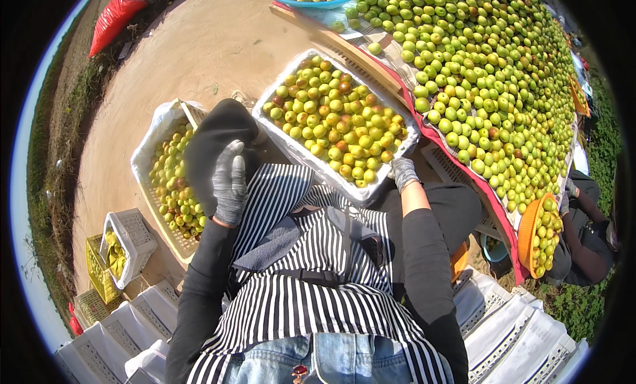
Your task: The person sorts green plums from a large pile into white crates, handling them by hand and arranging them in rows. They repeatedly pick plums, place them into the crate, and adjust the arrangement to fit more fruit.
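My left hand (230, 184), in a grey knit glove, is raised above my dark-trousered knee with nothing in it. Gloved the same way, my right hand (403, 172) touches the near right corner of a white-lined crate (285, 143); whether its fingers grip the rim, I cannot tell. Green and reddish jujube-like fruits (335, 118) fill that crate, which stands tilted before my lap. Left of my knee is another lined crate (149, 195), holding more of these fruits (174, 165).
A large heap of green fruits (477, 76) covers a raised surface with a wooden edge (343, 48). An orange basket (527, 235) stands at its near end, beside another person (586, 240). Stacked pale crates (521, 329) lie low right; a blue basin (318, 4) is far ahead.
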The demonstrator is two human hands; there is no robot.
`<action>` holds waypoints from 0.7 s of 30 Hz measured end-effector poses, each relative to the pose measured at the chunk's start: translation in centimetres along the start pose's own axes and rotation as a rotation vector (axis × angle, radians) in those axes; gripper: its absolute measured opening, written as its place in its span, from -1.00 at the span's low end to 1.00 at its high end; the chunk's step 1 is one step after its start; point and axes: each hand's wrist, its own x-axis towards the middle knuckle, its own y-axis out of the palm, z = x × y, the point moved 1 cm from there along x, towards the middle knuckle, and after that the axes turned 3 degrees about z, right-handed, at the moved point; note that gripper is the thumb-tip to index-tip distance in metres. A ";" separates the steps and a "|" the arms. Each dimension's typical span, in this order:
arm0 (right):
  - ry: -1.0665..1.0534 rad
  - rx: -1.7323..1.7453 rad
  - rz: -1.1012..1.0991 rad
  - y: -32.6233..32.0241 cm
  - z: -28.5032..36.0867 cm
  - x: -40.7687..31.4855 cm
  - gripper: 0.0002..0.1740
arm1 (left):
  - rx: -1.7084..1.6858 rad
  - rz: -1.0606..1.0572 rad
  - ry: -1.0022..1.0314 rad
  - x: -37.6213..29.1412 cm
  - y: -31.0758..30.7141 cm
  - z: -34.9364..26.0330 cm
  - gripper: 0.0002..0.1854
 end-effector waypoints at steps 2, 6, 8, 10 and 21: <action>0.050 0.144 0.000 -0.2 0.3 -0.4 -0.77 | 0.021 -0.012 0.064 -1.2 -1.3 -1.4 -0.75; 0.010 0.409 -0.067 -0.1 0.2 -1.0 -0.79 | -0.013 -0.047 0.142 -3.0 -3.0 -3.9 -0.76; 0.004 0.423 -0.026 0.1 0.1 -0.7 -0.75 | -0.048 -0.067 0.157 -3.2 -3.2 -5.1 -0.76; -0.010 0.567 0.026 0.3 -0.4 0.0 -0.74 | -0.027 -0.073 0.220 -2.7 -3.5 -6.3 -0.74; -0.180 1.228 0.457 3.2 1.1 -1.2 -0.27 | 0.094 0.302 -0.205 3.0 1.3 -1.9 -0.69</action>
